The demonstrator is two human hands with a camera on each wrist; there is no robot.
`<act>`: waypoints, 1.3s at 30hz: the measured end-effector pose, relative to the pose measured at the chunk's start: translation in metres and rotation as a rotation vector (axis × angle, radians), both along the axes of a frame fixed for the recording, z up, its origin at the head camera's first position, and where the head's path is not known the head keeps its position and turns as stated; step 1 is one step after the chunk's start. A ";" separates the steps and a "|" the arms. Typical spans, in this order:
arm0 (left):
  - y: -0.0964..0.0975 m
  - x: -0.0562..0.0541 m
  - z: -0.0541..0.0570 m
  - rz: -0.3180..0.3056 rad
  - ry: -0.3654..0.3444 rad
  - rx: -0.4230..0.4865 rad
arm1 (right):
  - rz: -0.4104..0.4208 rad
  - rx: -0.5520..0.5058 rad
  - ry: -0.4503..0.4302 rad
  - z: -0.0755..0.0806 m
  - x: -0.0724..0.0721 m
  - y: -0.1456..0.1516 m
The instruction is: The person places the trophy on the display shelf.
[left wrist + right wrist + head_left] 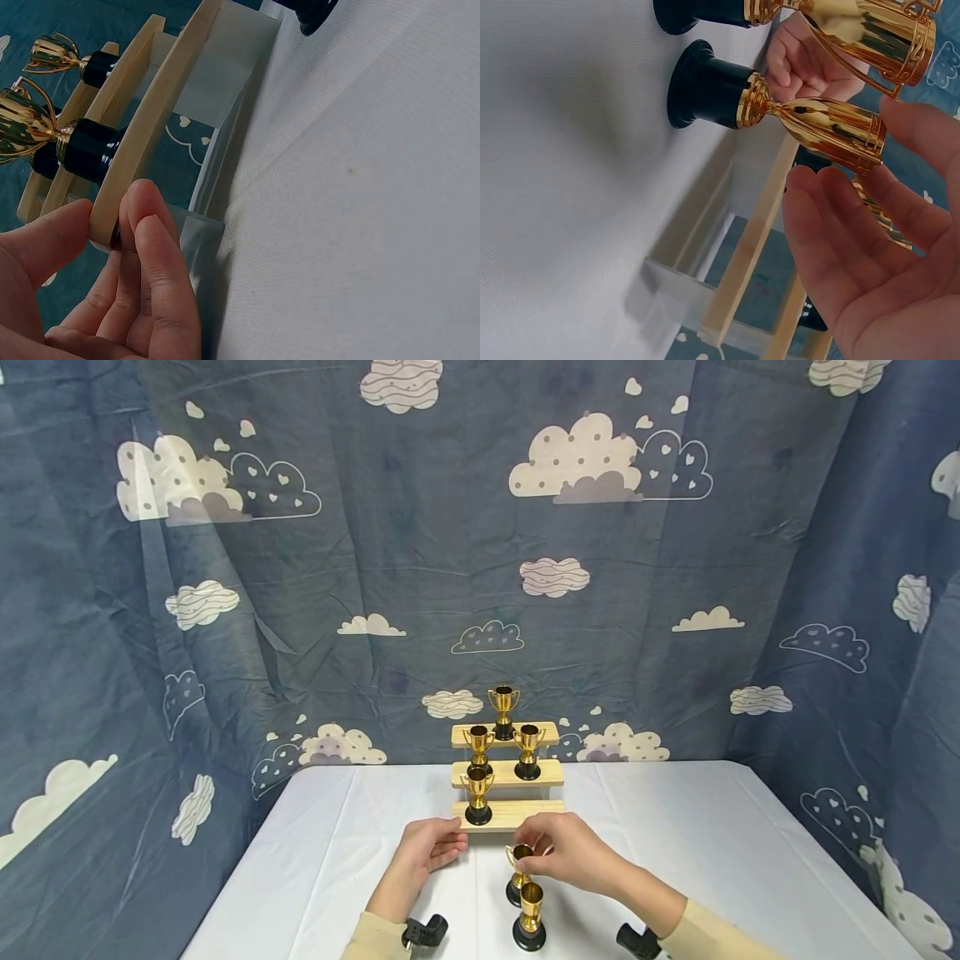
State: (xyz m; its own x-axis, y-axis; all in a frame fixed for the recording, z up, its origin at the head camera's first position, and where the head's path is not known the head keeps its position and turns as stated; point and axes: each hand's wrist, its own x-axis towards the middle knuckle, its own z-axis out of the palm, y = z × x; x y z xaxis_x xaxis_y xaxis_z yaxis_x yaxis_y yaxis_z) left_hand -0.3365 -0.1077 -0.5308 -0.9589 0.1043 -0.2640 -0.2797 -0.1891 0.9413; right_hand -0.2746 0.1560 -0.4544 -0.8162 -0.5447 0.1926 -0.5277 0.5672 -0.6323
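My left hand (427, 850) pinches the left end of the lowest board of a three-tier wooden display stand (521, 817), thumb on top and fingers below. In front of the stand, my right hand (573, 856) holds a small gold trophy cup (817, 124) near its rim, between thumb and fingers. That cup is upright on its black base, low over the white table; whether it touches cannot be told. Nearer to me stands another trophy (531, 912). On the stand are a trophy (477, 793) at the lowest tier's left, two on the middle tier, and one (504, 706) on top.
A white cloth covers the table (360, 827). Blue curtains (420, 560) with cloud prints hang behind and at both sides. Clear panels (214, 64) support the stand's boards. Black wrist devices (425, 932) sit on both wrists.
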 end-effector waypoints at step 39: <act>0.000 0.001 -0.001 0.007 0.004 -0.003 | -0.025 -0.008 0.011 -0.017 -0.005 0.000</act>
